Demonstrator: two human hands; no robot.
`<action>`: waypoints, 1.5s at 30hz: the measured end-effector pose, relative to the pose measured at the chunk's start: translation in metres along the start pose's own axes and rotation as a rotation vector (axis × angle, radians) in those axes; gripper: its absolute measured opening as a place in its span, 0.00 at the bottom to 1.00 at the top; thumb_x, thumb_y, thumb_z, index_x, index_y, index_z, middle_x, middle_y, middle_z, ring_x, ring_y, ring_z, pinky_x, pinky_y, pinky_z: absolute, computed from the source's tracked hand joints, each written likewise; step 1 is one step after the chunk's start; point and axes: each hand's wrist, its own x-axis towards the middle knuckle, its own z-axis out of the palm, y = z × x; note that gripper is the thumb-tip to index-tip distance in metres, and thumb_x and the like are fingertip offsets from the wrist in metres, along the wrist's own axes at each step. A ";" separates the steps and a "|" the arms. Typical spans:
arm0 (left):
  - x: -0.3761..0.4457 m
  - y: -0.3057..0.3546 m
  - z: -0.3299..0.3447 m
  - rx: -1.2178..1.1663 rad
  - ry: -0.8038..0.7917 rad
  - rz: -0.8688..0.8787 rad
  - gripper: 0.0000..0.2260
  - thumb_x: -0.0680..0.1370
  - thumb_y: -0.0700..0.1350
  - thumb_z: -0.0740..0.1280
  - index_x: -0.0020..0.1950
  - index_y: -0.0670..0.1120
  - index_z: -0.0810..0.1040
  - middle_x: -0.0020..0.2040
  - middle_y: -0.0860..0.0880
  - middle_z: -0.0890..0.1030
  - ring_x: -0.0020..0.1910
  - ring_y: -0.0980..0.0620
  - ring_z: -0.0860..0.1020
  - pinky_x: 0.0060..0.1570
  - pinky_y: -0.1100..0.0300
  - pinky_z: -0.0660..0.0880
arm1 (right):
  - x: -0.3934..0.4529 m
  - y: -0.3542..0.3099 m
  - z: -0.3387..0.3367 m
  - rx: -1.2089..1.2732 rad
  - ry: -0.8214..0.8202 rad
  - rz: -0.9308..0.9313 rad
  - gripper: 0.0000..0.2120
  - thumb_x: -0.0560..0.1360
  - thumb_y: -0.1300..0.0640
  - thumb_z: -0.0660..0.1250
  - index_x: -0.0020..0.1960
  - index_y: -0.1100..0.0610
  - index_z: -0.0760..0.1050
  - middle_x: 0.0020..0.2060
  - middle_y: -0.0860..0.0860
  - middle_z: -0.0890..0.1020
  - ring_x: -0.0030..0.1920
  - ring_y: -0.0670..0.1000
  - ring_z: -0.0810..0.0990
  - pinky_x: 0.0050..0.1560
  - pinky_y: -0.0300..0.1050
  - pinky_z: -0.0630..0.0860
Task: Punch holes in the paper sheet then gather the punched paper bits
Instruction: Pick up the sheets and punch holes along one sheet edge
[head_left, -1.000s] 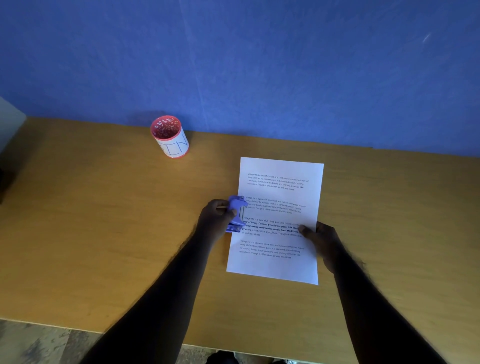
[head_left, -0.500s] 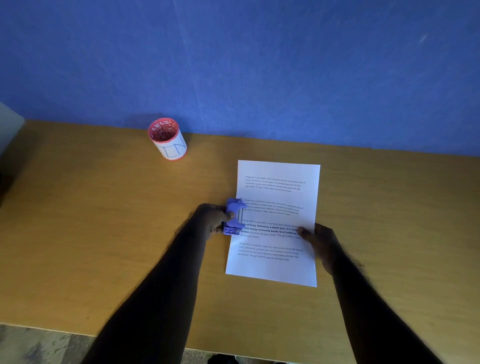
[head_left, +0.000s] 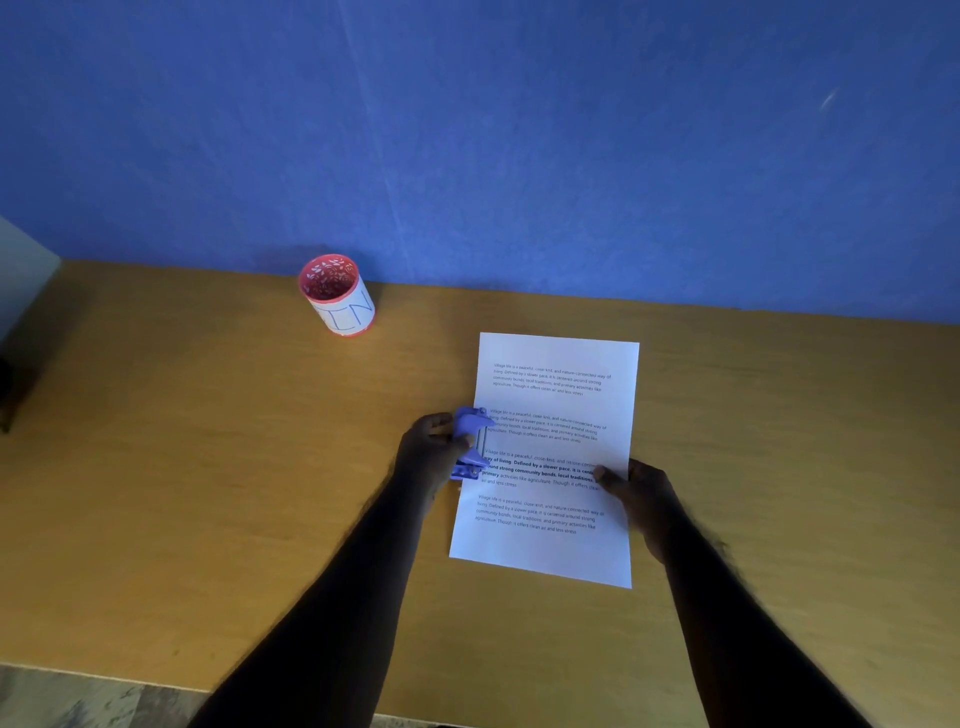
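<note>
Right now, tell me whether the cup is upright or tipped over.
Upright. The cup stands on its base on the table near the wall, its open red rim facing up. Whether anything is inside, cannot tell.

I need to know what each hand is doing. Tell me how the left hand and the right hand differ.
The left hand grips the blue hole punch at the paper sheet's left edge; the right hand holds no tool. The left hand sits off the sheet on the table; the right hand's thumb lies on the sheet's right edge, pinning it. Both are bare and level with the sheet's middle.
</note>
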 end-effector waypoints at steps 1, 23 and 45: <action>-0.002 0.000 0.000 0.016 0.001 0.028 0.12 0.73 0.41 0.74 0.55 0.46 0.79 0.48 0.45 0.85 0.44 0.49 0.84 0.39 0.56 0.80 | 0.000 -0.001 0.000 -0.003 0.000 -0.003 0.02 0.75 0.59 0.73 0.46 0.53 0.83 0.47 0.53 0.88 0.46 0.56 0.86 0.53 0.59 0.82; 0.023 -0.026 -0.121 0.298 0.261 0.141 0.10 0.78 0.47 0.67 0.54 0.42 0.81 0.47 0.43 0.84 0.47 0.38 0.81 0.44 0.48 0.76 | -0.001 -0.001 -0.003 0.079 -0.032 0.024 0.09 0.76 0.63 0.71 0.56 0.64 0.81 0.52 0.61 0.85 0.51 0.62 0.84 0.58 0.63 0.79; 0.005 -0.022 -0.102 0.493 0.470 0.214 0.20 0.80 0.44 0.65 0.71 0.39 0.72 0.69 0.39 0.75 0.68 0.40 0.73 0.66 0.50 0.69 | -0.001 -0.002 -0.006 0.126 -0.054 -0.004 0.07 0.76 0.63 0.71 0.53 0.60 0.82 0.52 0.59 0.86 0.46 0.57 0.85 0.46 0.51 0.81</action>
